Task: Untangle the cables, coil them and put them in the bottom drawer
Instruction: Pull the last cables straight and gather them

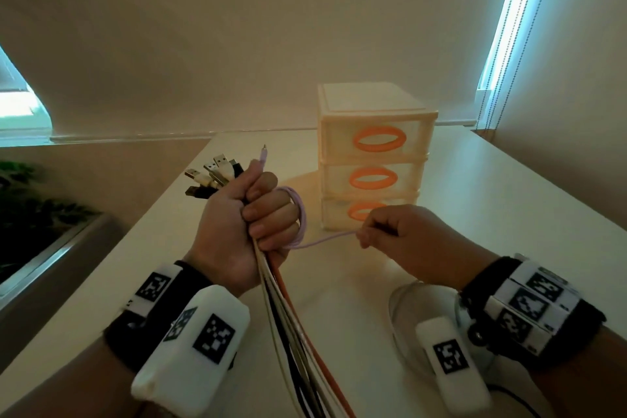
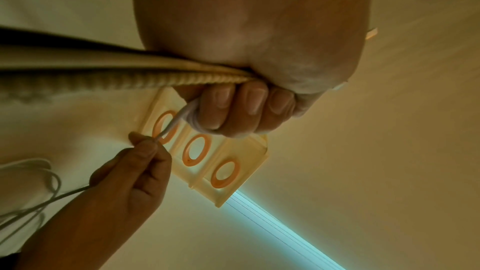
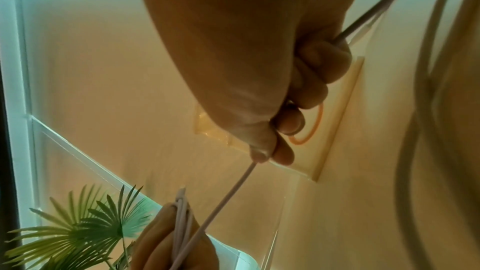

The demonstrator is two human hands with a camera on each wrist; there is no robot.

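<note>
— Where's the purple cable (image 1: 300,214)?
— Looped round the left hand (image 1: 249,217), which squeezes a bundle of cables (image 1: 291,309). The right hand (image 1: 393,234) pinches its thin, smooth end.
— And the drawers?
— The plastic drawer box (image 1: 373,159) stands just behind, bottom drawer (image 1: 369,214) closed, on the white table (image 1: 509,200).

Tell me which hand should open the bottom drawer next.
Probably the right hand: it only pinches the lilac cable just before the bottom drawer. The left hand grips the whole cable bundle.
</note>
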